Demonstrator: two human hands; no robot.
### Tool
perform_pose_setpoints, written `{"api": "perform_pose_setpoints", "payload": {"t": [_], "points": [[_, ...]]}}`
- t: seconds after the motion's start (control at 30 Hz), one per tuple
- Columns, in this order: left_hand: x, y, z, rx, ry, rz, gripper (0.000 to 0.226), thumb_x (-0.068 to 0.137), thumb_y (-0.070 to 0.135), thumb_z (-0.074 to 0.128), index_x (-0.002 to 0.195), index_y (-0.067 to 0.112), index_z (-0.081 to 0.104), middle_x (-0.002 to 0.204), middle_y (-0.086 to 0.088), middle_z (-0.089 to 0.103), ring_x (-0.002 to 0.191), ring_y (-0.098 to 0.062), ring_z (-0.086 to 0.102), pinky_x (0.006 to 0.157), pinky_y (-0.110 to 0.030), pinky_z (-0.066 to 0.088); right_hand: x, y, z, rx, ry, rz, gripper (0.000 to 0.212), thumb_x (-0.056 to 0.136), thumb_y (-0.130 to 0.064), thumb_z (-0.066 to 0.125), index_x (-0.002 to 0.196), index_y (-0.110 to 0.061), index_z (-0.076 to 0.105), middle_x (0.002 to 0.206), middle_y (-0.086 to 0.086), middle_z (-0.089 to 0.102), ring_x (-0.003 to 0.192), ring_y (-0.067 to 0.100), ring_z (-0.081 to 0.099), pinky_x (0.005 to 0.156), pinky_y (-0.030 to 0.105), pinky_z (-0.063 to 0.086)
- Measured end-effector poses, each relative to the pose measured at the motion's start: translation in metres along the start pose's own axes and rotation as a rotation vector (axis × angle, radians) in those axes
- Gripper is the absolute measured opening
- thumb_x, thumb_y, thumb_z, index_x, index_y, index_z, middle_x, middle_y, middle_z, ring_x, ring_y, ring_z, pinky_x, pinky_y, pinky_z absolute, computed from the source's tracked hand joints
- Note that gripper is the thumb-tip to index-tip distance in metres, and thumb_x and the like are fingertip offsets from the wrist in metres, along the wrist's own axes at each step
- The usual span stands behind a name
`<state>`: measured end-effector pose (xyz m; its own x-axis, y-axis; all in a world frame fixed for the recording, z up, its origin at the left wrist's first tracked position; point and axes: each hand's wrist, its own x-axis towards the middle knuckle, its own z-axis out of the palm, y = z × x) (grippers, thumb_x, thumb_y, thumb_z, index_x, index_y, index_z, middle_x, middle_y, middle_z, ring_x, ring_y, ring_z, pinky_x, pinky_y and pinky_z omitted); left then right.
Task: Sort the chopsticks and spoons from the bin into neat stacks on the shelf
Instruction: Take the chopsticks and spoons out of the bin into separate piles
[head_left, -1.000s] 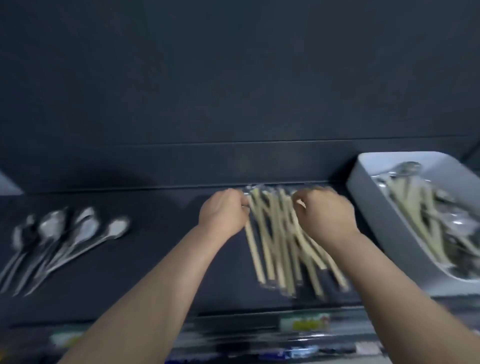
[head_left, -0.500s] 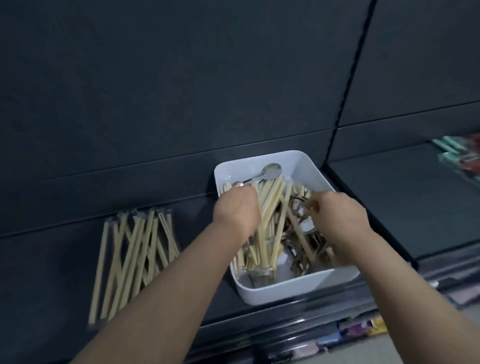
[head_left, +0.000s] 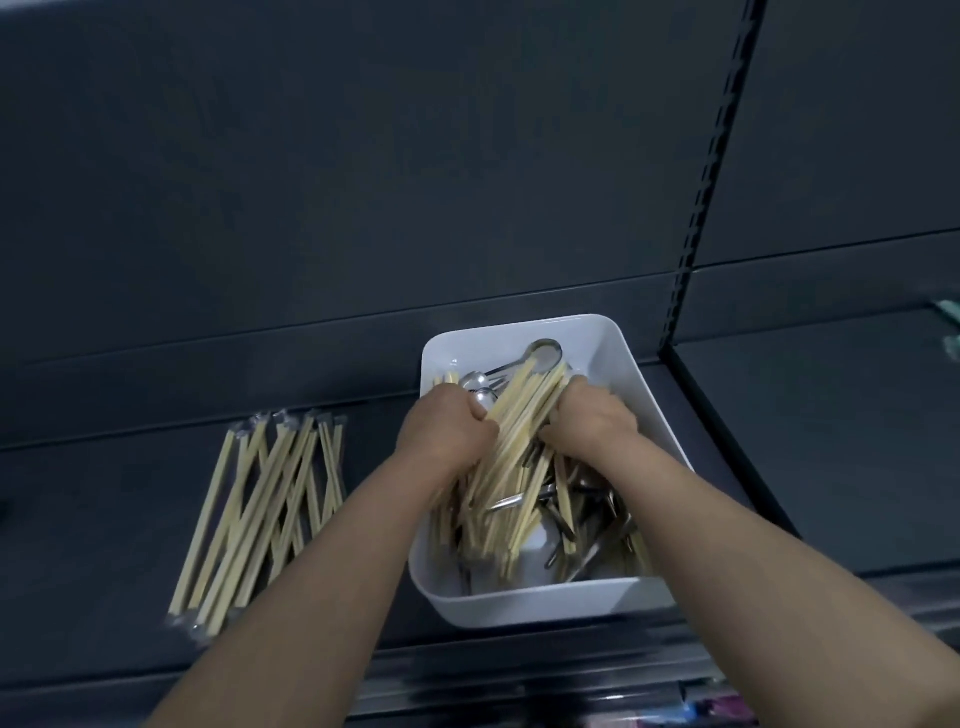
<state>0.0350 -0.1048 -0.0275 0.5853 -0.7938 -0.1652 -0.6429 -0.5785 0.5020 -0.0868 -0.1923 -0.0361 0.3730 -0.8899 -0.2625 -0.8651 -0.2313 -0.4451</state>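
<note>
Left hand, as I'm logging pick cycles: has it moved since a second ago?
Yes. The left hand went right, off the chopstick stack on the shelf and into the white bin, where it grips a chopstick bundle.

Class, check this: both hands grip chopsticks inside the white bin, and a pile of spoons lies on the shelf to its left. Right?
No: the head view shows the pile left of the bin is chopsticks, not spoons. The rest holds.

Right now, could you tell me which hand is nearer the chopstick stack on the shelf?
Left. The left hand is inside the bin, at its side nearest the chopstick stack; the right hand is farther right.
</note>
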Motion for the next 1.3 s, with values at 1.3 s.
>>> {"api": "perform_pose_setpoints", "payload": {"t": [1.3], "points": [[-0.037,-0.201,-0.096,-0.011,0.16,0.012,0.032,0.096,0.015,0.052,0.127,0.013,0.061,0.125,-0.006,0.063,0.112,-0.022,0.059,0.092,-0.032,0.049,-0.076,-0.175,0.099,-0.259,0.212,-0.507,0.028,0.094,-0.036,0.048,0.115,-0.026,0.064,0.114,0.004,0.064,0.111,0.027,0.056,0.076,0.032,0.045]]}}
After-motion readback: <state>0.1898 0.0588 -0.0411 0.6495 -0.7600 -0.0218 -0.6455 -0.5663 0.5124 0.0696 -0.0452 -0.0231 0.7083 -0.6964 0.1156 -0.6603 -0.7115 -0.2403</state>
